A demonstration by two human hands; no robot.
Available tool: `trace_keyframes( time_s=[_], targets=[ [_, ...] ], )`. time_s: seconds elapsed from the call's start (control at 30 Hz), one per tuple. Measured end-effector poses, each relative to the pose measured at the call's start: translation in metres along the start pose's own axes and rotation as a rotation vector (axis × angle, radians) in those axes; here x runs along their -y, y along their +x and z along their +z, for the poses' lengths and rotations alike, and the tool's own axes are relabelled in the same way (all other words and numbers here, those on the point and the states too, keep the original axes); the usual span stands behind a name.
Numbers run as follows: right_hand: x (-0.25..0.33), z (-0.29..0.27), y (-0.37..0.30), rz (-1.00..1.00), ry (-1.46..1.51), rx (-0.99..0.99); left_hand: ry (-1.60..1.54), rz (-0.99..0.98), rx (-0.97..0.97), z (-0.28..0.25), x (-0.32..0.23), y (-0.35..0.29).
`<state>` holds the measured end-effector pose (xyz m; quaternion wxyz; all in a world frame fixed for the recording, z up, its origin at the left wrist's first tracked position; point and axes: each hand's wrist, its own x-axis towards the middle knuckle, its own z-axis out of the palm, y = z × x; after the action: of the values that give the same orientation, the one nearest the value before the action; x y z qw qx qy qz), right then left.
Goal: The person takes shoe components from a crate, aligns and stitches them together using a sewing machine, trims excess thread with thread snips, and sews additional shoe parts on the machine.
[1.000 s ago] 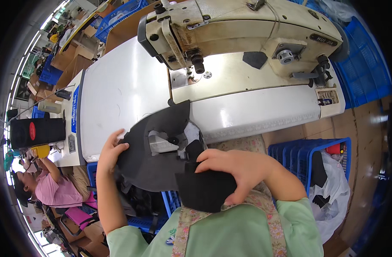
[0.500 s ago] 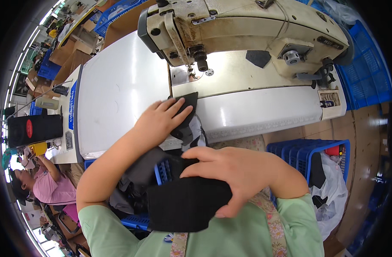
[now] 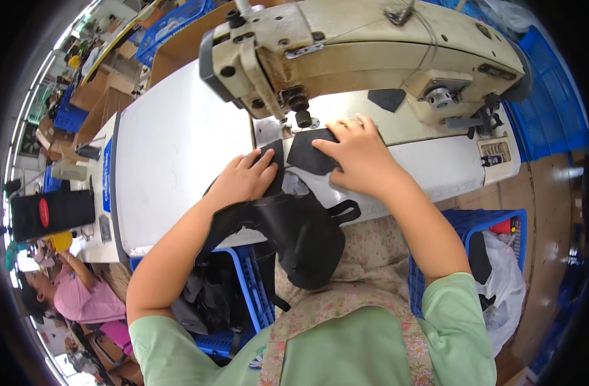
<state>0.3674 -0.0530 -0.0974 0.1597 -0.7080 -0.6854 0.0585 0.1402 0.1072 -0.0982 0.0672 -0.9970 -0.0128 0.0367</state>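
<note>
My left hand (image 3: 240, 180) lies on a black fabric strip (image 3: 276, 168), fingers stretched out, left of the needle area. To its right my right hand (image 3: 362, 157) rests with spread fingers on a dark, angular fabric panel (image 3: 307, 153), just in front of the sewing machine (image 3: 365, 58). The strip runs into a larger black sewn fabric piece (image 3: 301, 231), which hangs over the table's front edge toward my lap. A black loop (image 3: 346, 211) sticks out from that piece. The panel's right part is hidden under my right hand.
A small dark fabric panel (image 3: 386, 99) lies on the machine bed. Below the white table (image 3: 166, 154), a blue basket (image 3: 259, 289) holds dark fabric; another blue basket (image 3: 465, 222) at right holds a clear plastic bag (image 3: 503, 289). At far left a person in pink (image 3: 89, 293) sits.
My right hand has moved from the black piece near my lap up to the dark panel before the needle. The large black piece now hangs over the table edge; my left hand shifted slightly nearer.
</note>
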Motion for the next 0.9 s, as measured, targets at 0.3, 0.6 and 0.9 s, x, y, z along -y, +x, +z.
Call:
trace_keyframes(
  time_s=[0.3, 0.6, 0.9],
  targets=[
    [0.002, 0.029, 0.007, -0.085, 0.046, -0.211, 0.141, -0.026, -0.012, 0.01, -0.002, -0.006],
    [-0.005, 0.036, 0.013, -0.174, 0.012, -0.237, 0.187, -0.077, 0.046, 0.002, 0.0, 0.002],
    [-0.003, 0.038, 0.022, -0.203, 0.063, -0.26, -0.017, -0.047, -0.048, 0.015, 0.001, 0.001]
  ],
)
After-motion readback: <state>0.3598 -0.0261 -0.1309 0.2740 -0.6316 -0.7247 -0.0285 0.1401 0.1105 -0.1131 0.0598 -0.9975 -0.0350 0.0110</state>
